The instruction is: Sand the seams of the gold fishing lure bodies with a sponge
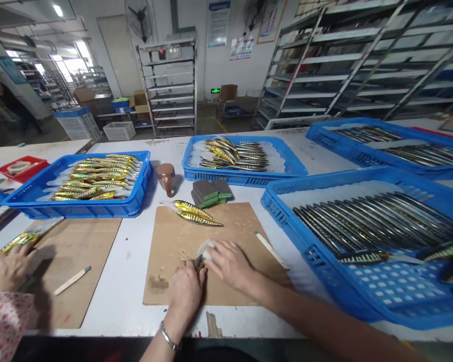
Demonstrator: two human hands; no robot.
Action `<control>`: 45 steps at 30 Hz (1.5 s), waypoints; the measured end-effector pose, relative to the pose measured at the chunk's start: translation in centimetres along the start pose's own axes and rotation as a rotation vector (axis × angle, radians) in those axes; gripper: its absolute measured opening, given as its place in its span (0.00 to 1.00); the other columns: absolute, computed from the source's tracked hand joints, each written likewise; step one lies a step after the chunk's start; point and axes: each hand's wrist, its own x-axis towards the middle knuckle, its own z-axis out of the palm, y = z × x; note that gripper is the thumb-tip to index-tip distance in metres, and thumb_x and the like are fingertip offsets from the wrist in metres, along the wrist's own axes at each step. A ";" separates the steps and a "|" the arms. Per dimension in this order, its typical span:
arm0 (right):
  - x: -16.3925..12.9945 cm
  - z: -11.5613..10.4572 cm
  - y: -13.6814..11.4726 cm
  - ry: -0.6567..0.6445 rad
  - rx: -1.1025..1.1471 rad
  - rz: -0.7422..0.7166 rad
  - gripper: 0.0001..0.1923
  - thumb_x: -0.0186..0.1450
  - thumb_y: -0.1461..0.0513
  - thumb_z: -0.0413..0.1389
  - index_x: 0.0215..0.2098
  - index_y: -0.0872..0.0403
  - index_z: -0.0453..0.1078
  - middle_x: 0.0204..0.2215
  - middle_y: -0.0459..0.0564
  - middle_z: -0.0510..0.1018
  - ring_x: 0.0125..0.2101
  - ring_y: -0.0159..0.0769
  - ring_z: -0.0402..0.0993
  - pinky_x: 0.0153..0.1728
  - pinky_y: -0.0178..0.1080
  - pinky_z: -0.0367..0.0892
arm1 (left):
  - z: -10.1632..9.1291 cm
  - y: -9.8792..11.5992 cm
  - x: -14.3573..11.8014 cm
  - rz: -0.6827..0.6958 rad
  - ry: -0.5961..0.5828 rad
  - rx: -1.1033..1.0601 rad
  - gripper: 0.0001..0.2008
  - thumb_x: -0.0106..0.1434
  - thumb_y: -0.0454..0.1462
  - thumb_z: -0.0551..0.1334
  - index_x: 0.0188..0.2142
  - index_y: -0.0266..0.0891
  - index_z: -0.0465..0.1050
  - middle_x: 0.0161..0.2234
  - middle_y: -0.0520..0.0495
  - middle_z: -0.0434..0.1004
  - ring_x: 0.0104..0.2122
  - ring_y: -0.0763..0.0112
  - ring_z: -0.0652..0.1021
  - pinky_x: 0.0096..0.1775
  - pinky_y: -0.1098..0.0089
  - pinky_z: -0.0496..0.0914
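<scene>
L hand [185, 289] & R hand [228, 262] both clamped on small lure [203, 255], over brown board [226, 236], 2 gold lures [196, 213] nearby

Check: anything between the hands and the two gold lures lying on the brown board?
Nothing visible. Both hands work a small piece at the board's near middle; the two gold lures lie beyond them, with only bare board and crumbs between.

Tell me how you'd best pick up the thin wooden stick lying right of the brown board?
Probably pinch the thin wooden stick at its middle, from above, fingers across its narrow width. It lies flat and slanted on the white table, its near end close to the blue plastic crate, so the middle offers more room.
</scene>
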 end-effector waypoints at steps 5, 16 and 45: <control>0.0 0.6 0.5 -0.010 -0.012 0.075 0.12 0.71 0.58 0.61 0.50 0.53 0.79 0.51 0.59 0.83 0.48 0.49 0.80 0.48 0.47 0.74 | 0.2 0.0 0.0 0.007 0.026 0.015 0.17 0.76 0.44 0.57 0.49 0.32 0.76 0.45 0.34 0.82 0.45 0.53 0.84 0.43 0.63 0.76; 0.2 0.7 0.8 0.006 -0.012 0.079 0.13 0.72 0.57 0.60 0.51 0.53 0.79 0.53 0.60 0.82 0.50 0.49 0.79 0.50 0.48 0.74 | -0.1 0.2 0.0 0.000 -0.002 0.015 0.18 0.76 0.44 0.57 0.50 0.31 0.76 0.46 0.33 0.82 0.47 0.52 0.84 0.45 0.62 0.75; 0.1 0.2 0.2 0.010 0.087 -0.055 0.14 0.72 0.54 0.62 0.53 0.50 0.78 0.54 0.56 0.81 0.51 0.47 0.78 0.52 0.47 0.72 | 0.0 -0.1 0.2 0.001 -0.012 0.035 0.17 0.76 0.43 0.55 0.50 0.32 0.75 0.46 0.33 0.82 0.47 0.54 0.84 0.44 0.64 0.74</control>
